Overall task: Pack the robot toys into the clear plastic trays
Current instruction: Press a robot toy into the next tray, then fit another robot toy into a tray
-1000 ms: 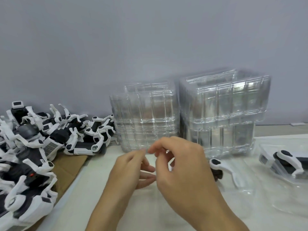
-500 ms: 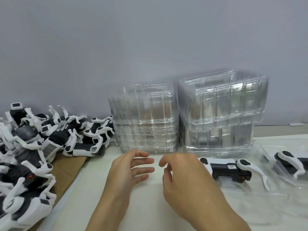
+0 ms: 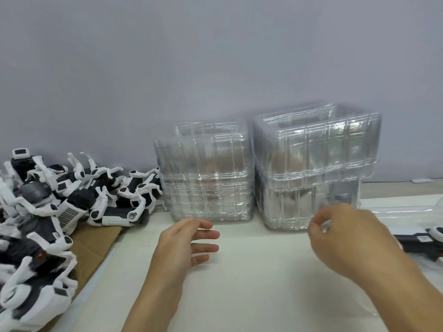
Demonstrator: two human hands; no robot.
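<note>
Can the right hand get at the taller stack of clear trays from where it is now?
Probably yes. The right hand hovers just in front of the taller tray stack, fingers loosely curled and holding nothing, and nothing lies between them. The left hand is well aside.

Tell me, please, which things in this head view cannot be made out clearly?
- Packed toy: cut off by the right edge and partly hidden by the right hand.
- Tray count in the right tray stack and left tray stack: the clear walls blur together.
- Right hand's grip: fingertips curl before clear plastic, so whether they pinch it is unclear.
- Toy pile: cut off by the left edge.
</note>
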